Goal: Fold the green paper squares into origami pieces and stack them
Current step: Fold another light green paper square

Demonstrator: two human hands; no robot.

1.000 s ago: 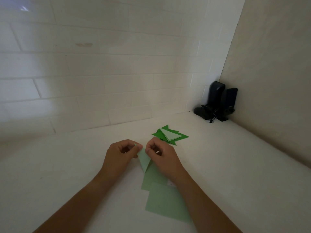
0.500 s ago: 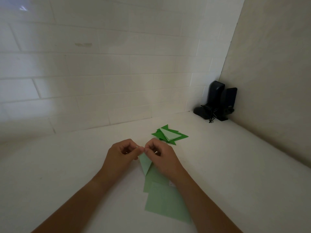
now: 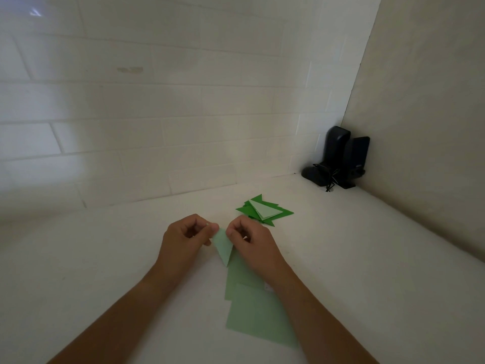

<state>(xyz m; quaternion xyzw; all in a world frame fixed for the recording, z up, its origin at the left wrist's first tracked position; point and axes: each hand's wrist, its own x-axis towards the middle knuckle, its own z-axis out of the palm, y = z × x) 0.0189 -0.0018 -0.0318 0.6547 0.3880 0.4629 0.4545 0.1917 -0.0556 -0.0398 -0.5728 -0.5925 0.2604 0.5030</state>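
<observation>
White desk (image 3: 367,258) spreads across the whole lower view, meeting a pale tiled wall (image 3: 157,114) behind and a plain beige wall (image 3: 425,101) on the right side. Two bare forearms reach in from the bottom edge and converge near the middle of the surface. Flat light green paper squares (image 3: 258,319) lie on the desk under and between the forearms, one overlapping another, with the right forearm crossing over their right edge. In the far corner where the two walls meet stand two black speakers (image 3: 338,158), upright and touching each other, with a tangle of dark cable in front of them. Beyond the hands, towards that corner, sits a stack of folded pieces (image 3: 265,210), dark green triangles fanned out with a pale green triangle lying on top. The left hand (image 3: 183,239) and the right hand (image 3: 252,244) are close together, knuckles up, just short of the stack and well apart from the speakers. Between them is a light green folded paper (image 3: 223,248), a narrow triangle with its point aimed back towards the person, hanging over the far edge of the flat squares. Each grip is a pinch: the left thumb and curled fingers nip the paper's upper left corner, and the right thumb and curled fingers nip its upper right edge.
</observation>
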